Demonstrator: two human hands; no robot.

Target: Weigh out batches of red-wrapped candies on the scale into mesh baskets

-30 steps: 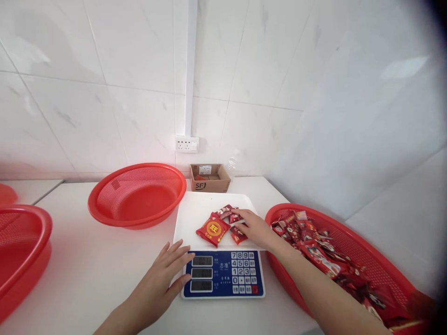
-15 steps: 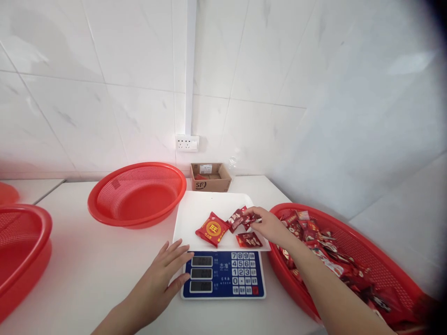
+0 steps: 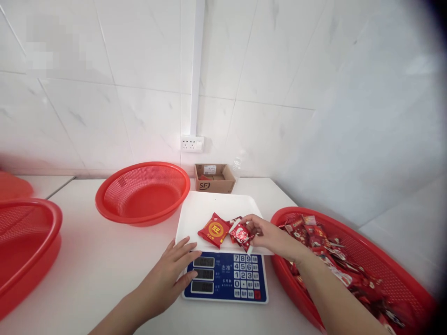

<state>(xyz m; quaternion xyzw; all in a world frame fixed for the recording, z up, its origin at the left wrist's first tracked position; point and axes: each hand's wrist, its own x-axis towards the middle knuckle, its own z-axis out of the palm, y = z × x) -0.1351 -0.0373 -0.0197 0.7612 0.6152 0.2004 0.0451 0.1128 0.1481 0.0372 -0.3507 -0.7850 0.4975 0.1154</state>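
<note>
My right hand [image 3: 267, 236] is over the right part of the white scale pan [image 3: 199, 204], its fingers closed on a red-and-white snack packet [image 3: 240, 235]. Other small dark red packets [image 3: 233, 220] lie partly hidden beneath it. Just left of them on the pan is a larger red packet with a gold circle [image 3: 214, 230]. My left hand [image 3: 172, 272] is open, fingers spread, at the left edge of the scale's blue keypad panel [image 3: 225, 279]. Its fingertips reach the pan's front edge and the displays; I cannot tell whether they touch.
A red basket [image 3: 352, 228] full of small wrapped snacks stands right of the scale. A second red basket [image 3: 143, 218] sits back left, and another red basket [image 3: 49, 232] at the far left. Behind the pan is a small cardboard box [image 3: 216, 186] against the wall.
The red-and-white packet has come into my right hand's fingers, over the smaller packets. The scale's display digits have changed. My left hand keeps its place, and the view has shifted slightly.
</note>
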